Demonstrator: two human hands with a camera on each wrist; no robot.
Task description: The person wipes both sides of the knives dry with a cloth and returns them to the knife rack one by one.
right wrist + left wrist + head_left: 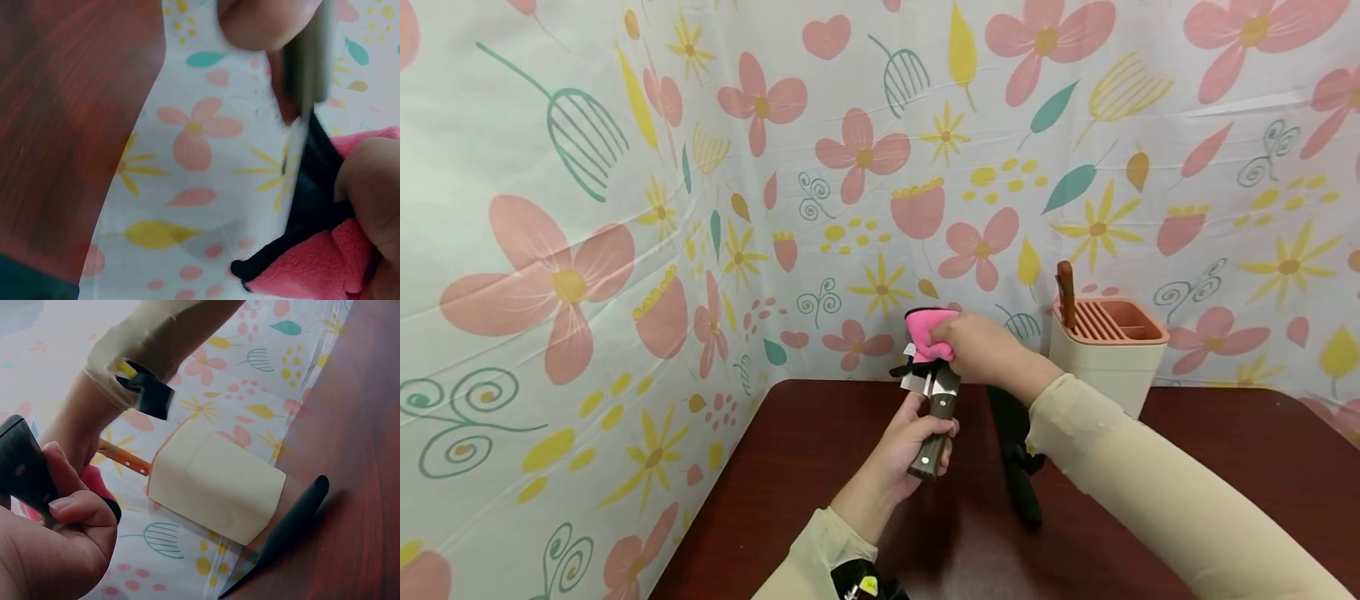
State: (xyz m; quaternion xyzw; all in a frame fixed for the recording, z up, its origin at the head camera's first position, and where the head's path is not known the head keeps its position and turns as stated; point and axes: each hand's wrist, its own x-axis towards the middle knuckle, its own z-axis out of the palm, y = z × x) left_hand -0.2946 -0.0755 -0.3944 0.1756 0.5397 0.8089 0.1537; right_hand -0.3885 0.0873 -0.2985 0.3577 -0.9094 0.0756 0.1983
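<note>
My left hand (895,454) grips a knife (931,446) by its dark riveted handle, held above the table with the blade end pointing away. My right hand (985,346) holds a pink cloth (927,329) with black edging, folded around the blade. Only a short strip of metal near the handle shows in the head view; the cloth hides the rest. In the right wrist view, the pink cloth (312,269) is bunched under the fingers beside the blurred blade. The left wrist view shows the left thumb and fingers curled round the dark handle (25,462).
To the right, a cream knife block (1101,371) with an orange slotted top stands at the back of the dark red table (820,500). A brown-handled knife (1066,292) sticks up from it. A black knife (1021,475) lies on the table under the right forearm. Flower-printed sheeting (865,250) hangs behind.
</note>
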